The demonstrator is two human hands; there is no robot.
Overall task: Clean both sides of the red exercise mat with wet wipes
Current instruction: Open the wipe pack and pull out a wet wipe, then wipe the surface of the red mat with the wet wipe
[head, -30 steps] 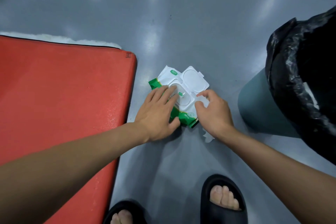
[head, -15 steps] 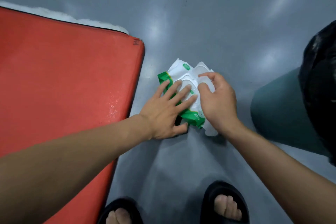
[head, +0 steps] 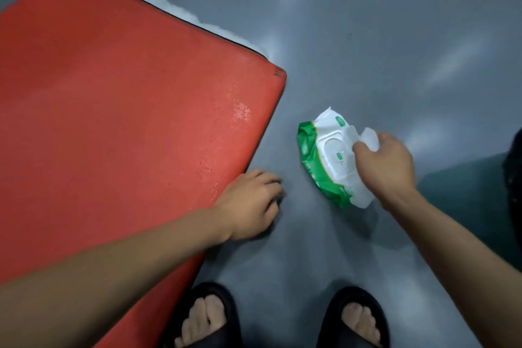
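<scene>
Wipe now drawn from pack, pinched in our right hand; left hand, off the pack, curls empty beside red mat on floor; wiping comes next.

left hand curled, right hand pinching

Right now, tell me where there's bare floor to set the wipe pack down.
Bare floor lies beyond the pack, off the mat's far corner. A smaller patch sits between the two sandals. It is crowded from the left hand across the pack to the right hand, with the bin just right.
</scene>
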